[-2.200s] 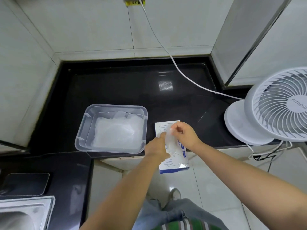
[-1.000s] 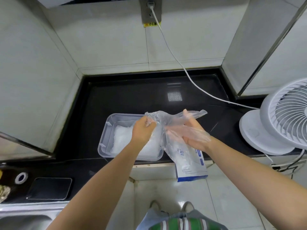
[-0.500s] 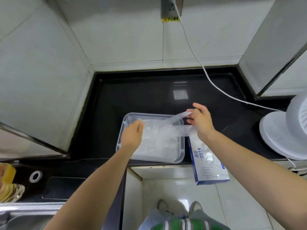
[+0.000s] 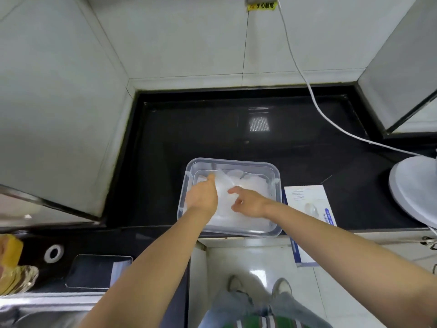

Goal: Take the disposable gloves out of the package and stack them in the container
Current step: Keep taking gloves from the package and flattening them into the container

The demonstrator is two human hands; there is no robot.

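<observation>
Both hands over the container (image 4: 276,172), a clear plastic tub standing at the front edge of the dark surface (image 4: 295,147). The gloves (image 4: 251,184) lie inside it as a pale, translucent pile, their fingertips toward 12 o'clock and their cuffs toward 6 o'clock. The left hand (image 4: 203,197) rests on the 9 o'clock side of the pile, the right hand (image 4: 249,204) near its centre. Each has its fingers mostly extended and released on the topmost glove, and no pinch on the film is visible. The package (image 4: 305,197) lies flat at 3 o'clock from the container, just beside its wall. Its long axis runs roughly 12 to 6 o'clock, and its 6 o'clock end overhangs the edge of the surface. The right hand is the nearer to it, so the next withdrawal probably falls to that hand, swinging toward 3 o'clock. The left hand is placed to steady the pile. A fan base (image 4: 411,192) stands farther out at 3 o'clock, well apart from the container.
</observation>
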